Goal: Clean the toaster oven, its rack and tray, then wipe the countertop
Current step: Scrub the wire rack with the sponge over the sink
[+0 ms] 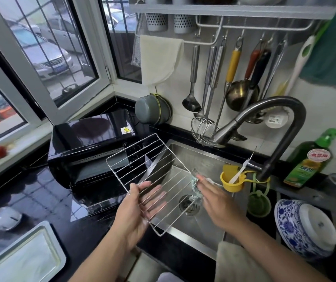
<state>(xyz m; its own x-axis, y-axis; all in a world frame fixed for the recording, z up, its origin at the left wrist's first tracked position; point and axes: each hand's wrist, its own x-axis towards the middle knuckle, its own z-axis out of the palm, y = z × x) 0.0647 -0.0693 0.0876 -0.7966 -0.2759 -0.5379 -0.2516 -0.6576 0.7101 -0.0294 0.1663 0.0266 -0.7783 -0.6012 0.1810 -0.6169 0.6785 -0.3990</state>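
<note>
I hold the wire oven rack (152,171) tilted over the steel sink (201,224). My left hand (140,208) supports the rack from beneath at its near left edge, fingers spread under the wires and thumb on top. My right hand (218,198) presses a wet, shiny scrubbing pad (195,184) against the rack's right edge. The black toaster oven (85,151) stands on the black countertop (36,198) to the left of the sink, its door down. A metal tray (20,253) lies on the counter at the bottom left.
A dark curved faucet (273,119) arches over the sink from the right, with a yellow holder (232,182) on it. A green detergent bottle (309,159) and a blue-and-white bowl (303,228) sit to the right. Utensils (214,78) hang on the wall behind. A cloth (238,261) drapes over the sink's front edge.
</note>
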